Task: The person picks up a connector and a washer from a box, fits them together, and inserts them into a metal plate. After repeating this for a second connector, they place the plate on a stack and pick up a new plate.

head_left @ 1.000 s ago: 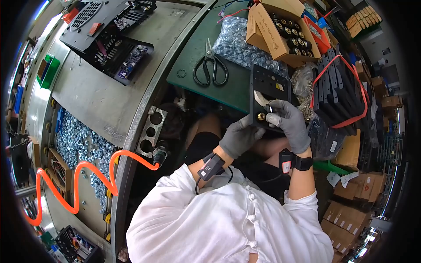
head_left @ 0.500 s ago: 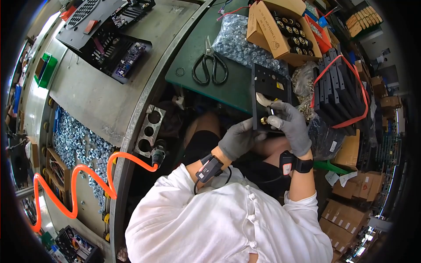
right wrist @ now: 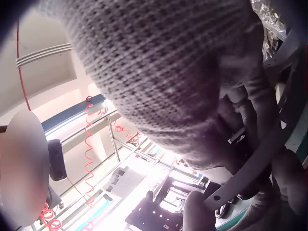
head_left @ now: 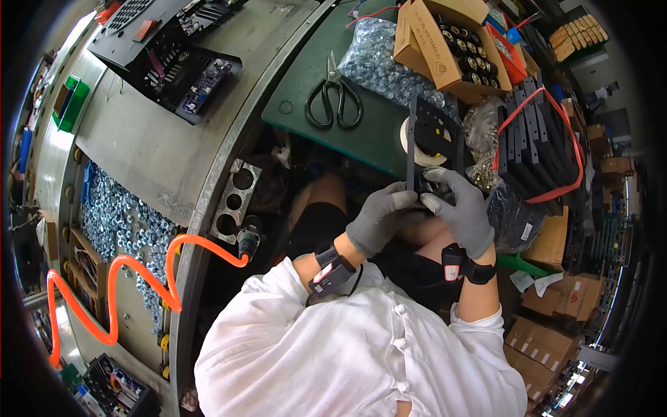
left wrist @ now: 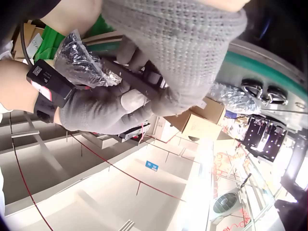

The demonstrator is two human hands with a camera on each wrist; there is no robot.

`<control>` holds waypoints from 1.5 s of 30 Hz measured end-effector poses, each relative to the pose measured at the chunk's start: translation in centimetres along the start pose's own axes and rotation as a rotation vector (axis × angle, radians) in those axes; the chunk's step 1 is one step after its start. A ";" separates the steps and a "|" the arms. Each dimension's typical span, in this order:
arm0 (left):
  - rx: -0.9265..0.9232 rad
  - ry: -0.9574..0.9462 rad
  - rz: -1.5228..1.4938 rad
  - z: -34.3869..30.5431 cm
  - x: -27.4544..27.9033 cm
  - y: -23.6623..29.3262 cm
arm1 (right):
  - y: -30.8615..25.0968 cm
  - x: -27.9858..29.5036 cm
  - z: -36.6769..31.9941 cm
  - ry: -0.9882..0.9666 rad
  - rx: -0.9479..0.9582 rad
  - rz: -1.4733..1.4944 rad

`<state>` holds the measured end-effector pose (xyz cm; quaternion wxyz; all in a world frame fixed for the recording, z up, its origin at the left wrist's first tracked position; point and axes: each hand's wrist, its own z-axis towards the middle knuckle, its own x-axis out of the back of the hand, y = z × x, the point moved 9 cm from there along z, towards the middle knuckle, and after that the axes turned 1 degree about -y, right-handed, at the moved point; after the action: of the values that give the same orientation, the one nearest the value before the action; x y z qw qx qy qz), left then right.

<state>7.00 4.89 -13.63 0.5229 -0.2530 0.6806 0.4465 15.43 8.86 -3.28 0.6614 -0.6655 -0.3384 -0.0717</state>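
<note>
A black metal panel [head_left: 439,128] with holes and a folded edge stands tilted over the lap, beside the green table. My gloved left hand [head_left: 379,221] grips its near left edge between thumb and fingers. My gloved right hand [head_left: 464,212] has its fingers curled at the panel's near end, around a small black connector [head_left: 432,186] mostly hidden by the fingers. In the left wrist view, the right hand [left wrist: 103,108] meets the panel's edge. In the right wrist view, the panel's punched flange [right wrist: 240,180] passes between gloved fingers.
Scissors [head_left: 333,94], a bag of metal nuts [head_left: 382,59] and a white roll [head_left: 408,142] lie on the green mat [head_left: 292,104]. A carton [head_left: 424,45] of black connectors stands behind. Panels tied with red band [head_left: 538,146] are at right. An orange coiled hose [head_left: 114,306] hangs left.
The panel has tipped further and shifted slightly right, showing its side edge and the white roll behind it. The connector's brass end has gone from sight. Both hands have stayed at the panel.
</note>
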 end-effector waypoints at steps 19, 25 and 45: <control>-0.013 0.046 -0.105 0.1 1.2 -0.6 | -2.3 -0.8 0.7 -0.033 0.295 -0.272; -0.008 0.056 -0.099 0.1 0.9 -0.6 | -3.2 -0.4 0.7 -0.066 0.333 -0.384; -0.021 0.132 0.034 -0.2 1.0 -1.7 | -3.8 -1.0 0.3 -0.044 0.302 -0.778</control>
<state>7.96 4.08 -15.09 0.4667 -0.2756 0.7130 0.4448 12.47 8.38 -0.72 0.6678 -0.3851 -0.5852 -0.2516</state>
